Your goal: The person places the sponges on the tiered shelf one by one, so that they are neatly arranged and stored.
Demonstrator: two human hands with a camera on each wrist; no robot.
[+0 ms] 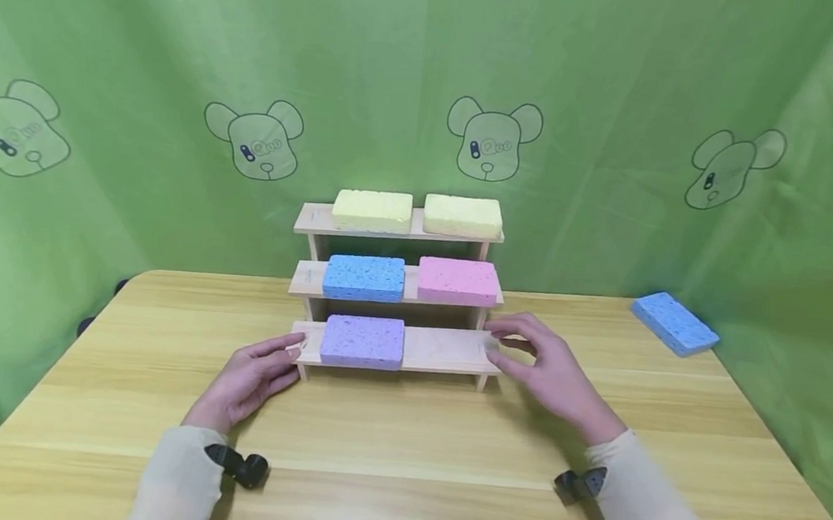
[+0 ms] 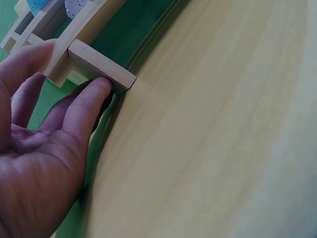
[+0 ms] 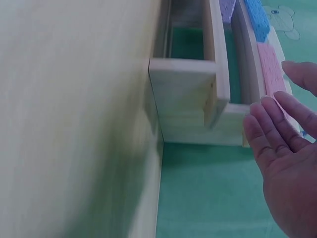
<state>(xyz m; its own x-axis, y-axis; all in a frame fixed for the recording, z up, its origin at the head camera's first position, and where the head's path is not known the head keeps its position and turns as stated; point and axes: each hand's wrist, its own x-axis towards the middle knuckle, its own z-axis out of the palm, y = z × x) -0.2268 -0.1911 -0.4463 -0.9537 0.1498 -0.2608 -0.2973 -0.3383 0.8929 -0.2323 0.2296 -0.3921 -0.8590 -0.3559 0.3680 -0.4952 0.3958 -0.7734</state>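
Note:
A three-tier wooden display rack (image 1: 446, 346) stands on the table. Its bottom step carries a purple sponge (image 1: 362, 342) on the left, and bare board shows to the right of it. On the middle step lie a blue sponge (image 1: 364, 277) and a pink sponge (image 1: 458, 282). Two yellow sponges (image 1: 372, 210) rest on the top step. My left hand (image 1: 254, 380) grips the left end of the bottom step, with fingers against the board and its leg (image 2: 101, 64). Beside the rack's right end, my right hand (image 3: 292, 148) is held with fingers extended, apart from the wood.
Another blue sponge (image 1: 675, 324) lies at the table's back right, near the green curtain (image 1: 376, 55). The curtain hangs close behind the rack and along both sides. Wood-grain tabletop (image 1: 398, 451) extends in front, and each wrist wears a black strap-on camera (image 1: 249, 470).

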